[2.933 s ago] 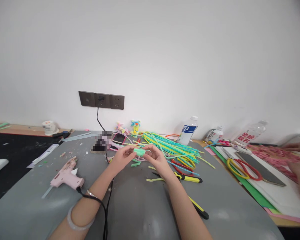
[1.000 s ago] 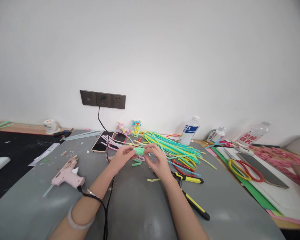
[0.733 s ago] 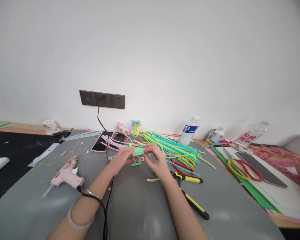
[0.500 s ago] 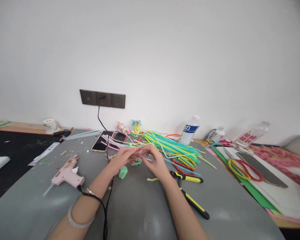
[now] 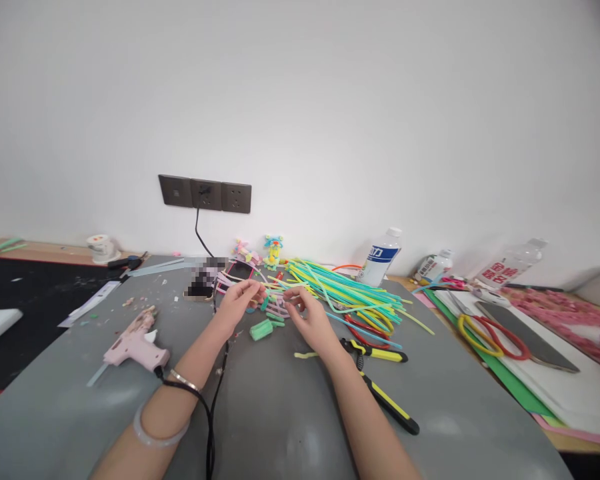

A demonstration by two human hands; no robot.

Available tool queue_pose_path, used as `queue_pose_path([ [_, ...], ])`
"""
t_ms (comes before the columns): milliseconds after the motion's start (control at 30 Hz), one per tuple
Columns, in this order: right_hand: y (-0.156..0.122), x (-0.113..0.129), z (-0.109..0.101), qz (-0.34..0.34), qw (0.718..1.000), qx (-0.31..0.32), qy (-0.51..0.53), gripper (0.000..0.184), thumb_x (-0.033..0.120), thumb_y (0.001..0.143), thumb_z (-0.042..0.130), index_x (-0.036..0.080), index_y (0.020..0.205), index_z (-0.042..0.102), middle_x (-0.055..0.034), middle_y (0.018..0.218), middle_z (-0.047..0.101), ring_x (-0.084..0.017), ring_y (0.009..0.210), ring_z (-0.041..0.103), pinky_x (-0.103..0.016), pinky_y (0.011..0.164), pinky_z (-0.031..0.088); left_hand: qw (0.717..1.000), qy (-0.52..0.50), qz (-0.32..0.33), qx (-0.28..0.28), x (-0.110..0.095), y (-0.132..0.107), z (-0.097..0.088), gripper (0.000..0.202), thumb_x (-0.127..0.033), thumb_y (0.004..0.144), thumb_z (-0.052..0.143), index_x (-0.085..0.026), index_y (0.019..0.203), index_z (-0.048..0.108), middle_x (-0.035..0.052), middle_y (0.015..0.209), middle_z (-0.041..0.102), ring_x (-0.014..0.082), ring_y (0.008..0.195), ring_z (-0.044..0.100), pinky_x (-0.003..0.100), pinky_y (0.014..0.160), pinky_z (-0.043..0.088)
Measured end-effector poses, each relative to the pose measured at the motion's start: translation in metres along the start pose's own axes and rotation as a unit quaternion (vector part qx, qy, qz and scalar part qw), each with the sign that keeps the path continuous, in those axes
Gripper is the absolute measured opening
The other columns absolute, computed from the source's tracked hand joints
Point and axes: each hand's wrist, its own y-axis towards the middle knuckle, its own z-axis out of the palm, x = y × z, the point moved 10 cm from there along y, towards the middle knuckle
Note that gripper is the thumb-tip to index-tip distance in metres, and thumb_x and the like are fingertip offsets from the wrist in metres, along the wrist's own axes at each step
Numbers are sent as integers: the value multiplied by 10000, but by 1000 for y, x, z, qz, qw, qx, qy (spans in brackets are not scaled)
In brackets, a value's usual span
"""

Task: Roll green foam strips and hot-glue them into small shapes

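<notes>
My left hand [image 5: 237,307] is over the middle of the table, thumb and fingers pinched together on something too small to make out. My right hand [image 5: 310,320] faces it across a narrow gap, fingers curved and apart, with nothing visible in them. Between and below the hands lie short green and pink fuzzy pieces [image 5: 279,307], partly hidden by the fingers. A thick green fuzzy bundle [image 5: 261,330] rests on the grey table [image 5: 280,413] just in front of them. Beyond my right hand spreads a heap of green and yellow pipe cleaners [image 5: 345,290].
A pink glue gun [image 5: 137,347] lies at left, its black cable [image 5: 211,420] passing by my left forearm. Yellow-black pliers [image 5: 380,393] lie beside my right forearm. A bottle [image 5: 379,260], scissors [image 5: 495,337] and small colourful figures [image 5: 273,251] stand or lie farther off.
My hands have moved apart, the left slightly back toward the wall. The green bundle now appears farther right and a little farther away, showing its longer side.
</notes>
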Motion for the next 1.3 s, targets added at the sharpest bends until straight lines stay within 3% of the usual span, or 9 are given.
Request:
queue_pose_path([
  [200, -1, 2, 7, -5, 1000, 21, 18, 156, 252, 908, 515, 217, 1046, 578, -61, 903, 665, -186, 739, 598, -319, 665, 473, 1000, 1, 21, -15, -4, 0, -2, 421, -553, 698, 710, -144, 788, 663, 14, 668, 617, 114, 604, 550, 204, 529, 411],
  [400, -4, 5, 17, -11, 998, 53, 27, 200, 211, 908, 510, 218, 1097, 574, -54, 922, 660, -179, 760, 599, -318, 715, 494, 999, 12, 31, 11, -2, 1, 3, 423, -538, 701, 716, -131, 799, 659, 1, 642, 593, 104, 581, 516, 200, 512, 400],
  [533, -6, 11, 25, -30, 995, 91, 21, 210, 217, 871, 601, 229, 1080, 610, -57, 971, 653, -192, 826, 602, -341, 775, 499, 999, 17, 42, 21, -3, 2, 6, 407, -534, 718, 702, -137, 773, 630, -11, 629, 562, 95, 558, 486, 195, 487, 385],
  [700, -12, 12, 38, -39, 987, 149, -36, 269, 248, 777, 751, 245, 1026, 646, -51, 981, 644, -228, 905, 587, -378, 826, 481, 999, -6, 41, 14, -2, 1, 4, 385, -540, 762, 647, -173, 724, 540, -31, 631, 522, 97, 552, 486, 199, 482, 390],
  [900, -14, 2, 46, -42, 982, 153, -101, 340, 206, 732, 799, 250, 1033, 647, -55, 1024, 646, -269, 1000, 567, -429, 889, 423, 998, -41, 49, 3, -5, 2, 1, 335, -465, 826, 578, -198, 677, 441, -46, 615, 504, 93, 529, 460, 193, 470, 379],
  [1133, -14, -4, 53, -17, 974, 171, -151, 224, 248, 734, 801, 226, 882, 634, -47, 983, 623, -271, 966, 554, -440, 871, 388, 999, -3, 54, 3, -7, 1, 0, 368, -503, 735, 703, -162, 763, 569, -1, 702, 621, 106, 594, 550, 216, 523, 456],
  [1300, -13, -2, 48, -3, 979, 162, -126, 216, 165, 757, 749, 223, 893, 592, -34, 963, 620, -251, 956, 549, -401, 856, 392, 999, -10, 49, 1, -8, 0, 0, 377, -507, 732, 707, -154, 772, 580, -1, 683, 628, 104, 588, 560, 211, 515, 464],
])
